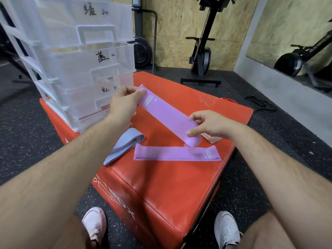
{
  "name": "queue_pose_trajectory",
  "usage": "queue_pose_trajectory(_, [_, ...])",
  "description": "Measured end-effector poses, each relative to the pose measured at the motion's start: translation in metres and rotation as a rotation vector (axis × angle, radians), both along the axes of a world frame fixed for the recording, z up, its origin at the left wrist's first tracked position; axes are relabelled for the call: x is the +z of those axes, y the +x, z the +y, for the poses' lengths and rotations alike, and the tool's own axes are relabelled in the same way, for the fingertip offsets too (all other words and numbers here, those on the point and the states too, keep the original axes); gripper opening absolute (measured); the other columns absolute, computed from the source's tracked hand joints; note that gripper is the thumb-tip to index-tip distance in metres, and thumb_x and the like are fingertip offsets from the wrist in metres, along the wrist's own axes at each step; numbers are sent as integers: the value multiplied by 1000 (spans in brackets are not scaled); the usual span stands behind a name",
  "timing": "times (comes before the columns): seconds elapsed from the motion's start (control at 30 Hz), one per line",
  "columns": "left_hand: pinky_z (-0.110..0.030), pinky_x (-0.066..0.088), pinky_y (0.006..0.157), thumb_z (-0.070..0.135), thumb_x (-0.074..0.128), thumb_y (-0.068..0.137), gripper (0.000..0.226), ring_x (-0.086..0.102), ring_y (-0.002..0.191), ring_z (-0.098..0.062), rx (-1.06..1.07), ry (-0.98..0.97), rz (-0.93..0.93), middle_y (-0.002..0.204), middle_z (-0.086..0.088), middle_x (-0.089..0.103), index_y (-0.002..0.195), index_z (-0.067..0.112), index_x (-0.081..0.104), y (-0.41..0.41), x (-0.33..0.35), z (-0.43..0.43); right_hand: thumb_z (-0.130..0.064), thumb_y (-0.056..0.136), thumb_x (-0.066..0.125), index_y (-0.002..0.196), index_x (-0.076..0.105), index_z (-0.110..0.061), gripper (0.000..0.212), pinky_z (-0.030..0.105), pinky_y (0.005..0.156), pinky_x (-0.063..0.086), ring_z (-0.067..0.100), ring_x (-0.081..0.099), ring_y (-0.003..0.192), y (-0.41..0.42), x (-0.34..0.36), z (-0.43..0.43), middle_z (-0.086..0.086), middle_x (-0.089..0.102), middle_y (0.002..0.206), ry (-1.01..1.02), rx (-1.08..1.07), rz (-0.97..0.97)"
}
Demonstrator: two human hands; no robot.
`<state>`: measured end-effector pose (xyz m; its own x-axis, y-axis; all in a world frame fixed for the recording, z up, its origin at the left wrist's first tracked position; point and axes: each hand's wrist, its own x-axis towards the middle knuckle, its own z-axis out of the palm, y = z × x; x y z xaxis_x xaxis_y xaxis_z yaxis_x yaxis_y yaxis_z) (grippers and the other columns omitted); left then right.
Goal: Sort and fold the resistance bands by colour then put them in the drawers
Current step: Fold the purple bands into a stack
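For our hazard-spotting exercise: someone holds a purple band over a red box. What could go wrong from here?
The held purple band is pinched only at its ends by left hand and right hand; it could slip. The blue band lies at the edge of the red box and might slide off.

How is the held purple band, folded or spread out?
Spread out: held purple band runs unfolded between left hand and right hand, pinched at each end.

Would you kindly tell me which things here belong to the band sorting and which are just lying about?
Job: held purple band, in left hand and right hand; flat purple band; grey-blue band; pink band; drawer unit; red box.
Lying about: upright gym machine; black strap.
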<state>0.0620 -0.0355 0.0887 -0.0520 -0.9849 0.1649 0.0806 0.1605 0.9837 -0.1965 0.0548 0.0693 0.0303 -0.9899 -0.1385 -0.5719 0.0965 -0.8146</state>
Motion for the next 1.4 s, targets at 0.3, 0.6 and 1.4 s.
queue_pose_trajectory(0.3, [-17,30,39,22,73,85,29,40,52,-12,105,111,-152,65,0,48,71,21,48,22,-32,4,-11,82,82,106,71,-14,27,41,89,53,29,72,94,-48,-14,33,11,76,103,187,-59,57])
queue_pose_trajectory(0.6, [-25,35,50,29,69,88,21,48,57,-16,58,112,-362,74,-6,54,78,17,55,33,-66,16,-7,101,56,116,60,-9,16,32,76,58,17,70,77,-69,-28,54,9,73,93,269,-193,-138])
queue_pose_trajectory(1.4, [-22,30,64,5,52,92,20,55,81,-23,-34,-190,-974,85,-9,66,92,5,72,24,-105,31,-4,99,54,102,72,-9,19,24,65,56,18,65,85,-56,-64,44,0,66,118,88,-325,266])
